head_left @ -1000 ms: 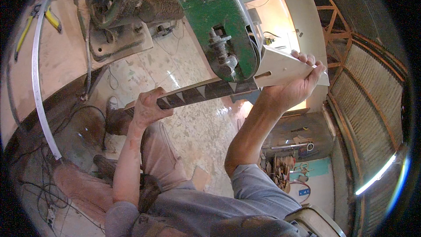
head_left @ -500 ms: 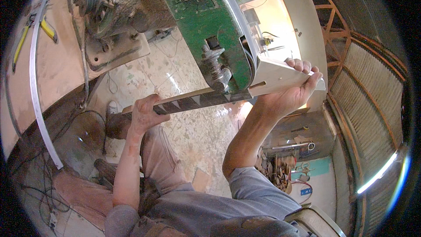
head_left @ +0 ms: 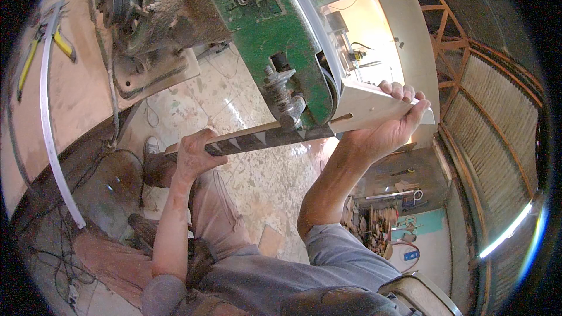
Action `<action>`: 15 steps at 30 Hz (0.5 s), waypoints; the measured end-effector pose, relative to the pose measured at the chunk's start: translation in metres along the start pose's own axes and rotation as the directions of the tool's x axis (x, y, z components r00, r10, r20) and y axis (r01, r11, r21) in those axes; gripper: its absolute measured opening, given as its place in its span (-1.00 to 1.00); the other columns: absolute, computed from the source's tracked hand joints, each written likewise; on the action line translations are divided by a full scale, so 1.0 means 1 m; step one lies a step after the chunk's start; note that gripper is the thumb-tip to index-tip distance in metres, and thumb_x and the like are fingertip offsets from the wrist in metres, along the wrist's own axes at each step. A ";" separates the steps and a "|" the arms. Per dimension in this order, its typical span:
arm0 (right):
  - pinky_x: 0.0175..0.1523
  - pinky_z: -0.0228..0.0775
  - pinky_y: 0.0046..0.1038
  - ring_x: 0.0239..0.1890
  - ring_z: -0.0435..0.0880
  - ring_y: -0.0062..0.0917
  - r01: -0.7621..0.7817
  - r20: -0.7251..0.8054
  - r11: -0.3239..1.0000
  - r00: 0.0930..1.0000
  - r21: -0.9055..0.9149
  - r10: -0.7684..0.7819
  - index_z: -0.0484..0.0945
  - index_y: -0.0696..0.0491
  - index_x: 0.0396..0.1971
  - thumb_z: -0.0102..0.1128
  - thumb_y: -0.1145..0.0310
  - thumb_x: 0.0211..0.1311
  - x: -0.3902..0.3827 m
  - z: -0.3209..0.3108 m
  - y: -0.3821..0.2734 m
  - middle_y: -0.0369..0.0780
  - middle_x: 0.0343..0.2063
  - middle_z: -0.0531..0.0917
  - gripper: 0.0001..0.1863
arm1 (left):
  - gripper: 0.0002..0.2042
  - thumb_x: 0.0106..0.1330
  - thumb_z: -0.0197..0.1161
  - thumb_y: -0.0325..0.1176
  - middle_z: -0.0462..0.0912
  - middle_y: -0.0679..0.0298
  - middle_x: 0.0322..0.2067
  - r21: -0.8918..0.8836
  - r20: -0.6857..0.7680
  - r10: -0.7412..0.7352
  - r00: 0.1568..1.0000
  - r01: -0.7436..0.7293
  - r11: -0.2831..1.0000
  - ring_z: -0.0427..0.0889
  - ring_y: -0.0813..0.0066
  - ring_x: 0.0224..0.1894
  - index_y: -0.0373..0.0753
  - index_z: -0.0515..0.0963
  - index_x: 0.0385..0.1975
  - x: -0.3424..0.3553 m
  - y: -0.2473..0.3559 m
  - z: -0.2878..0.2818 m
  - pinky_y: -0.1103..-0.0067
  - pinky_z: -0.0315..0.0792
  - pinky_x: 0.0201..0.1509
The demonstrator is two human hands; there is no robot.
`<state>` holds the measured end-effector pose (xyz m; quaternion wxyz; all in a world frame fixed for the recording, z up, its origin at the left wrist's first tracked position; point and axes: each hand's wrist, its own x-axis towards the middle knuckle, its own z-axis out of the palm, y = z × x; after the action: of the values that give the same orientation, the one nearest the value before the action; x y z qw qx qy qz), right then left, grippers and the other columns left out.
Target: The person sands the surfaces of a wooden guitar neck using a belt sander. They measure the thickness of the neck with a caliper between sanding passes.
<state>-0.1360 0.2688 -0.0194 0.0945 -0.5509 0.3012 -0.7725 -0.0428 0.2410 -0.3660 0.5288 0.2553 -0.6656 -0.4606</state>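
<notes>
A guitar neck [head_left: 263, 139], with a dark fingerboard and pale triangular inlays, lies across the lower end of a green belt sander [head_left: 266, 35]. My left hand [head_left: 196, 155] is closed around the dark part, left of the machine. At the other end, my right hand [head_left: 398, 118] grips the far edge of the pale, wide headstock [head_left: 366, 105], its fingers curled over the top. A short slot shows in the headstock beside the fingerboard. Where the neck meets the sander's rounded end, the contact is hidden from me.
On the bench [head_left: 82, 82] at left lie yellow-handled pliers [head_left: 28, 61] and a long metal strip [head_left: 48, 123]. A dusty motor with a pulley [head_left: 132, 3] stands behind. Cables [head_left: 64, 260] tangle at lower left. Wood scraps [head_left: 374, 225] are piled at lower right.
The neck and both hands stay nearly in place, with the headstock shifted slightly at the sander's end. The sander appears a little further left in view. Both grips are unchanged.
</notes>
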 end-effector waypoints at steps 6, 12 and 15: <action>-0.14 0.55 -0.36 -0.32 0.56 -0.55 0.022 0.006 0.999 1.000 -0.046 -0.022 0.44 -0.10 -0.08 -0.07 0.08 0.62 -0.001 -0.002 -0.002 -0.35 -0.40 0.48 -0.77 | -0.45 -0.33 0.61 -0.25 0.74 0.13 -0.30 0.004 -0.006 0.049 0.999 -0.049 0.999 0.75 0.12 -0.34 -0.25 0.57 -0.25 -0.006 -0.010 0.008 0.35 0.65 -0.24; -0.12 0.58 -0.35 -0.30 0.56 -0.56 0.025 -0.007 0.998 1.000 -0.052 -0.025 0.44 -0.10 -0.05 -0.08 0.09 0.62 -0.004 0.001 -0.001 -0.35 -0.37 0.49 -0.77 | -0.36 -0.35 0.64 -0.22 0.75 0.14 -0.24 0.102 -0.101 0.166 0.981 -0.156 0.982 0.76 0.09 -0.30 -0.24 0.56 -0.15 -0.012 -0.021 0.016 0.34 0.66 -0.19; -0.12 0.59 -0.34 -0.30 0.57 -0.56 0.019 0.006 0.999 1.000 -0.033 -0.019 0.44 -0.10 -0.04 -0.08 0.08 0.62 -0.004 -0.003 -0.001 -0.34 -0.37 0.50 -0.77 | -0.40 -0.34 0.63 -0.23 0.75 0.14 -0.25 0.055 -0.053 0.091 0.994 -0.088 0.995 0.76 0.10 -0.29 -0.25 0.58 -0.20 -0.012 -0.020 0.015 0.33 0.65 -0.18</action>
<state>-0.1367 0.2722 -0.0226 0.0788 -0.5574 0.3085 -0.7668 -0.0563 0.2469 -0.3894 0.5602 0.2517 -0.6735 -0.4114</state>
